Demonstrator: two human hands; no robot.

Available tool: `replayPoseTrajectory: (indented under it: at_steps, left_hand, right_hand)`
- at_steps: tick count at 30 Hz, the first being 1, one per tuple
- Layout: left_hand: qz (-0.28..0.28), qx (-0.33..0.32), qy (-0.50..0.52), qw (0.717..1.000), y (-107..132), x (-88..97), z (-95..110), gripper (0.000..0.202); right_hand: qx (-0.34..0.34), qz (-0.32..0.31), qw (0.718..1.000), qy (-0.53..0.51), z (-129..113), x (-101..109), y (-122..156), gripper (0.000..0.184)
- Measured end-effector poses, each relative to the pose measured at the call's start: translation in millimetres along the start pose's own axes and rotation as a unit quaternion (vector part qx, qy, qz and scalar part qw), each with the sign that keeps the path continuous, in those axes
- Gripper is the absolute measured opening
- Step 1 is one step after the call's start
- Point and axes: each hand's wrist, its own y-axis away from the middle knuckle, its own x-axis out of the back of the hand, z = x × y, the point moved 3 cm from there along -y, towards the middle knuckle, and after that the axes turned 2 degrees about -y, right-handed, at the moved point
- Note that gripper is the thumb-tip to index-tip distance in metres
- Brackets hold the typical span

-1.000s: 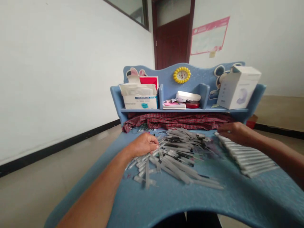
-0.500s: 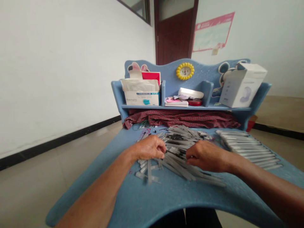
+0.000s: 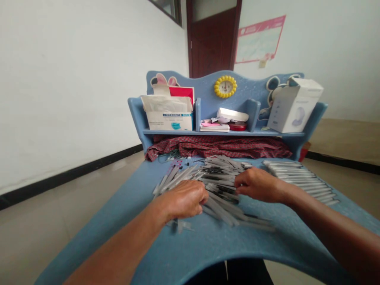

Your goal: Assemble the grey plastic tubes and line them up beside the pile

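Observation:
A loose pile of clear pen barrels and dark refills lies mid-table. My left hand is closed over its near-left part, thumb and fingers pressed together; whatever is in them is hidden. At the pile's right side, my right hand has its fingers curled in against the pen parts, and I cannot make out what they grip. Clear pen caps poke out below my left hand. To the right, many finished-looking pens lie side by side in a row.
The blue desk curves in at my side. Behind the pile runs a red checked cloth under a shelf. On the shelf are a mask box, papers, a red tin and a white box.
The view has turned slightly right. My left hand has moved nearer to me and rightward, now covering most of the caps. My right hand has drawn back toward the pile's right edge.

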Motion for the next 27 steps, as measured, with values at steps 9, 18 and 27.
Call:
replayPoseTrajectory:
  at_steps: [9,18,27]
  left_hand:
    - [-0.001,-0.002,0.046,0.999,4,7.6,-7,0.009]
    - [0.002,0.027,0.111,0.993,7,4.8,-23,0.006]
    - [0.024,0.031,0.180,0.983,10,17.8,-26,0.006]
  right_hand:
    - [0.033,-0.028,0.999,-0.012,3,-11,-5,0.015]
    - [0.043,-0.087,0.995,0.035,-33,-4,22,0.029]
    - [0.030,-0.088,0.991,0.101,-34,-2,43,0.024]
